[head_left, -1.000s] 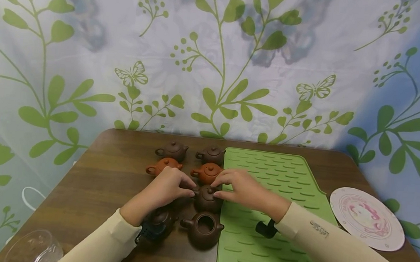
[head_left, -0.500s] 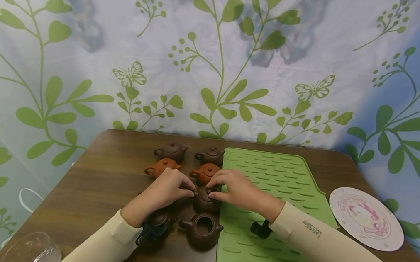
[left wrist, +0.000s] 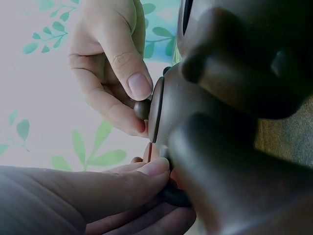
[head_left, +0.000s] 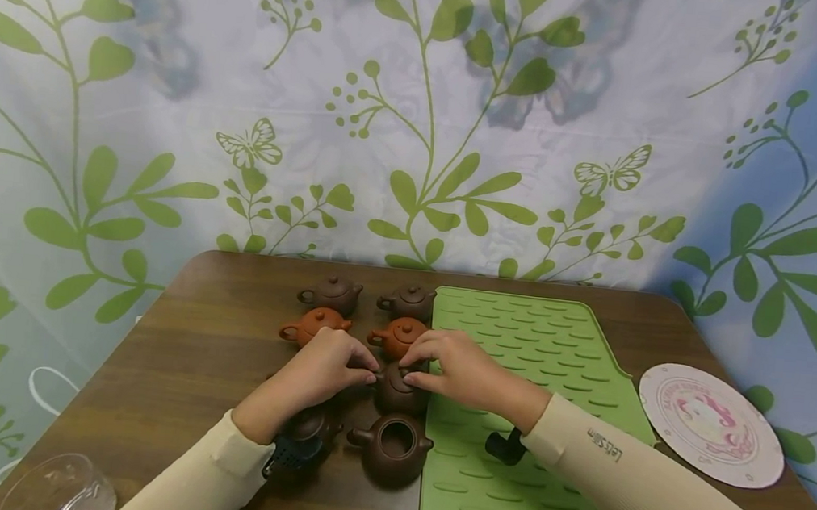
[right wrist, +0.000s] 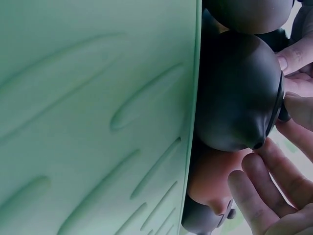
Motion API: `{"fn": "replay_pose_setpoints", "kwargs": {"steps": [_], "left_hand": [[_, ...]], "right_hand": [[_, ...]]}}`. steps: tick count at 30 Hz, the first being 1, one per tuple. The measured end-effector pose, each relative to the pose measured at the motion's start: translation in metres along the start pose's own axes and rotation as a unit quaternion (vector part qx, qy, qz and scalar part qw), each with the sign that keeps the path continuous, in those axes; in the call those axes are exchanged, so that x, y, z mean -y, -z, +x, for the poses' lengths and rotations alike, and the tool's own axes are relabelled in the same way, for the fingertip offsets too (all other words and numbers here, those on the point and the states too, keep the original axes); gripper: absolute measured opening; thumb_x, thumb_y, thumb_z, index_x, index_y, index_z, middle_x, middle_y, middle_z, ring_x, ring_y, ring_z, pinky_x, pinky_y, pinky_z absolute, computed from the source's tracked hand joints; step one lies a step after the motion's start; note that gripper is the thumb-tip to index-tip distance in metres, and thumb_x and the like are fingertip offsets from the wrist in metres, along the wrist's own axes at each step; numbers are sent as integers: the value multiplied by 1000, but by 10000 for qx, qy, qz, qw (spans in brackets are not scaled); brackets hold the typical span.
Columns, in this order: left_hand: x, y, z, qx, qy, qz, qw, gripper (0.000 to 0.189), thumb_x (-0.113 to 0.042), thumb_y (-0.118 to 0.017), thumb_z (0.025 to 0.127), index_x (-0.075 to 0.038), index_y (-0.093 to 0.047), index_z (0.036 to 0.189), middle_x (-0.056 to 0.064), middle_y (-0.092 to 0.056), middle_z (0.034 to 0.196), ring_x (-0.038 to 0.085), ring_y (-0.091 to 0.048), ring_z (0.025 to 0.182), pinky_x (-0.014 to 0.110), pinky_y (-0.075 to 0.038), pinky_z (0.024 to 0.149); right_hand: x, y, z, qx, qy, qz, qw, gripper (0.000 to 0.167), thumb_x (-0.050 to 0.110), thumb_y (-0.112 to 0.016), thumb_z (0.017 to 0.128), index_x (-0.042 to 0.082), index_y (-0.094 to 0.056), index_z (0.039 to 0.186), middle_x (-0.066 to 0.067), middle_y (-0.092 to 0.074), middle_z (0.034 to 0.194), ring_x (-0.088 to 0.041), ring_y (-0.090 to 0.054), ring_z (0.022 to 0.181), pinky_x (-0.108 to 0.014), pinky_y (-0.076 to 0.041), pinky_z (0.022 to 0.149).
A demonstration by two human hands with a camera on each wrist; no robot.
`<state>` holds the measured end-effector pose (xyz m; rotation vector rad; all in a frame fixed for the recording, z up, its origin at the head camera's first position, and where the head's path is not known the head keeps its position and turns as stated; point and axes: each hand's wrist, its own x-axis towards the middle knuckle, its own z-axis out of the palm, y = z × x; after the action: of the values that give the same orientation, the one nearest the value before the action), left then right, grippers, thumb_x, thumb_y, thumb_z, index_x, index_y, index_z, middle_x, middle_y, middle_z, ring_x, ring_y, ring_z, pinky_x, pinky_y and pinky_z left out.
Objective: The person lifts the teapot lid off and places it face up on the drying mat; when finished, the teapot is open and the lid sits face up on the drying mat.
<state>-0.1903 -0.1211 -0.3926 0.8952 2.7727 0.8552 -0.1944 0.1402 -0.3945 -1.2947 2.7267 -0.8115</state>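
A dark brown teapot [head_left: 400, 392] sits between my hands at the left edge of the green mat [head_left: 526, 492]. With thumb and fingers, my left hand [head_left: 329, 369] pinches its handle. My right hand [head_left: 460, 373] reaches in from the right and pinches the round knob [left wrist: 142, 109] of the lid [left wrist: 157, 112], which sits on the teapot's mouth in the left wrist view. The spout [right wrist: 257, 139] points toward the mat side in the right wrist view. Nearer me stands a brown teapot [head_left: 390, 464] with its mouth uncovered.
Behind are two orange teapots [head_left: 401, 337] and two brown ones [head_left: 408, 299], in two columns. Another dark teapot [head_left: 309, 428] is partly hidden under my left wrist. A pink round board [head_left: 711, 423] lies right of the mat; a clear plastic container [head_left: 60, 488] stands front left.
My right hand has shifted slightly left, its fingertips staying at the lid knob. The left hand keeps its grip on the handle. The head view has drifted slightly.
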Motion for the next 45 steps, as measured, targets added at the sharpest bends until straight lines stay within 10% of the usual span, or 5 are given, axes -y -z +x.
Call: {"fn": "replay_pose_setpoints", "kwargs": {"steps": [4,10,20,27,45], "left_hand": [[-1,0,0,-22,36,16,10000,7,-12,-83,93,-16,-86,98,-10,-77,93,16,-71,93,52,-48,98],[0,-1,-1,-10,67,-19,10000,8,-12,-83,93,-17,-86,98,-10,-77,94,14,-71,91,43,-55,85],[0,-1,0,65,159,-19,9999,8,-12,-83,92,-18,-86,97,-11,-77,92,18,-70,96,62,-32,113],[1,-2,-1,-2,23,-41,10000,7,-10,-84,92,-15,-86,97,-7,-78,94,12,-71,88,38,-59,78],[0,-3,-1,-58,-99,-40,9999,7,-9,-83,93,-14,-86,96,-8,-77,93,10,-71,85,34,-58,75]], "right_hand": [[2,0,1,20,-34,28,10000,17,20,-80,98,15,-80,115,4,-69,117,-17,-65,110,-40,-55,92],[3,0,1,-19,65,46,10000,14,18,-79,98,14,-80,112,4,-69,115,-19,-67,107,-39,-56,89],[4,0,2,57,85,53,9999,15,18,-79,98,14,-79,113,4,-71,116,-18,-67,108,-39,-55,90],[3,0,3,38,191,86,9998,16,18,-79,98,14,-78,114,4,-72,116,-15,-67,109,-38,-55,91],[11,12,0,-272,249,163,9992,13,12,-77,99,11,-76,112,0,-72,115,-20,-69,96,-31,-57,74]]}}
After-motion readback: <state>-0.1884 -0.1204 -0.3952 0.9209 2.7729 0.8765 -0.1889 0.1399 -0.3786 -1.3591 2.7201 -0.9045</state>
